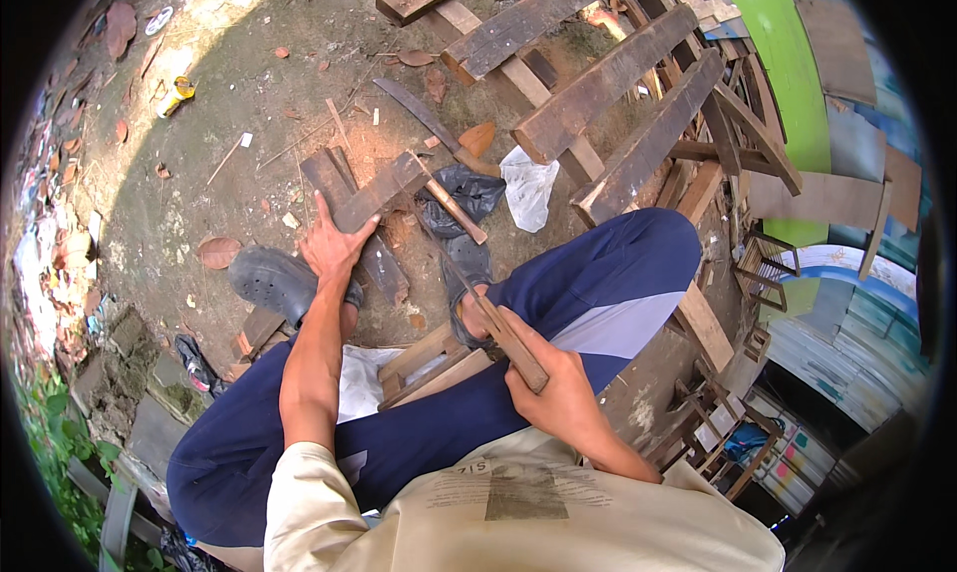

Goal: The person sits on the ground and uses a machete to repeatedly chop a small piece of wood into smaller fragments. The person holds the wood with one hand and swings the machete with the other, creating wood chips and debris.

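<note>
My left hand [334,243] grips the end of a short dark wooden board [381,191] between thumb and fingers. This board lies across a longer plank [381,265] on the ground between my feet. Closed around a wooden handle, my right hand [558,387] holds a bladed tool [513,345]. Its narrow blade points toward the board; seen nearly edge-on, its exact kind cannot be told. A loose stick-like wooden handle [454,205] rests by the board's right end, beside a black plastic bag [467,193]. Beyond it lies a machete [424,118] with a curved dark blade.
Sawdust surrounds the boards. A slatted wooden frame [608,83] takes up the upper right, with stacked wood and a green panel [783,83] behind. A white plastic bag [528,188] lies beside it. Cut wood pieces [429,368] sit under my legs; a yellow cup [177,95] lies far left.
</note>
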Demonstrator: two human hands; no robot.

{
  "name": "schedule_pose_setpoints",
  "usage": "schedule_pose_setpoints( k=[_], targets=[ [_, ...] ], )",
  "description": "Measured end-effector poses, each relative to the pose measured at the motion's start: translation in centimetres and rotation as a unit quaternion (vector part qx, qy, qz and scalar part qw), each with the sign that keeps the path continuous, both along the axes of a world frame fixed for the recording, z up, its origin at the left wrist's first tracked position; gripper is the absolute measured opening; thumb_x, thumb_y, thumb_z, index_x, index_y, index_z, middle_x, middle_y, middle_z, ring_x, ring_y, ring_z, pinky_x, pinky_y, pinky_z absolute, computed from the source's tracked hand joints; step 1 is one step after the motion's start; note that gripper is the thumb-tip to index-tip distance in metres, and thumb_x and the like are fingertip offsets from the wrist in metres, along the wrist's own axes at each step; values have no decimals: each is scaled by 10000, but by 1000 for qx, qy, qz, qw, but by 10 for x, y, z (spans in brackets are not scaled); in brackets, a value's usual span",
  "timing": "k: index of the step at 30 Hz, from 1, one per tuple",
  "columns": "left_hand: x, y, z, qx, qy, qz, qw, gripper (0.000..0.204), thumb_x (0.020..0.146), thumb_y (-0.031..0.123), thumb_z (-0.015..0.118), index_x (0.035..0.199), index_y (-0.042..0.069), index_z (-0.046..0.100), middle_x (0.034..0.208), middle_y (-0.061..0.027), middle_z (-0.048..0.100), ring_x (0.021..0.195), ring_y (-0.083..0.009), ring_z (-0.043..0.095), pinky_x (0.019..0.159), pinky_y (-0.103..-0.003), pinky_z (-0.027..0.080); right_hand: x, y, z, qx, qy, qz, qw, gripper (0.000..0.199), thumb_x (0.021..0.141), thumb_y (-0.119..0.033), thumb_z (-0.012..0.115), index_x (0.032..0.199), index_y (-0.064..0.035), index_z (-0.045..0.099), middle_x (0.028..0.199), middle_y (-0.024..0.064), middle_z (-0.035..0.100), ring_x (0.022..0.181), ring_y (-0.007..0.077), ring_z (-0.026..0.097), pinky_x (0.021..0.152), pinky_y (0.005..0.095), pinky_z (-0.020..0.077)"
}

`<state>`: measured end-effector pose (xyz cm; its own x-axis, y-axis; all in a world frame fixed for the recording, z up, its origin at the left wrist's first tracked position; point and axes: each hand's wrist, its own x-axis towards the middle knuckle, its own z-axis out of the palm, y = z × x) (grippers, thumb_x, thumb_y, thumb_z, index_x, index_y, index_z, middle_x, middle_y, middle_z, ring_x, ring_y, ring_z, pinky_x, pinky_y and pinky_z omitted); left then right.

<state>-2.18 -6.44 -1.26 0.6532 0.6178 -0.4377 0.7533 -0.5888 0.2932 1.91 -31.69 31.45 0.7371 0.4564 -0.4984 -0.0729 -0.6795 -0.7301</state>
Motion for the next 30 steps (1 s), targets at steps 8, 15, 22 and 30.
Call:
schedule_pose_setpoints(
  k=[8, 15, 22, 30],
  targets=[
    [20, 8, 26, -73, 34, 4, 997, 1311, 720, 852, 686, 1677, 115, 177, 1089, -256, 746, 1052, -432, 707, 988, -510, 488, 39, 62, -122, -80, -47, 18, 996, 684, 863, -91, 673, 1522, -90, 489, 887, 324, 681, 837, 483, 685, 764, 524, 557],
    [14, 14, 18, -34, 47, 1, 998, 1306, 731, 850, 676, 1680, 116, 160, 1055, -252, 752, 969, -424, 730, 957, -486, 512, -10, -5, -36, 2, -86, 45, 995, 738, 814, 55, 621, 1532, -32, 472, 1189, 241, 727, 1054, 424, 712, 958, 442, 568],
    [9, 12, 18, -52, 51, -5, 997, 1320, 729, 871, 654, 1682, 112, 146, 1054, -257, 750, 965, -416, 734, 923, -495, 530, 18, 38, -107, -80, -16, 16, 997, 728, 846, -128, 708, 1537, -113, 480, 963, 345, 699, 982, 509, 683, 843, 545, 565],
    [15, 10, 25, -72, 58, -10, 996, 1346, 725, 883, 648, 1684, 109, 107, 993, -267, 752, 932, -427, 739, 848, -496, 560, 37, 63, -119, -100, -32, 9, 994, 623, 860, -80, 672, 1468, -29, 547, 1089, 313, 713, 990, 456, 712, 855, 461, 585]
  ],
)
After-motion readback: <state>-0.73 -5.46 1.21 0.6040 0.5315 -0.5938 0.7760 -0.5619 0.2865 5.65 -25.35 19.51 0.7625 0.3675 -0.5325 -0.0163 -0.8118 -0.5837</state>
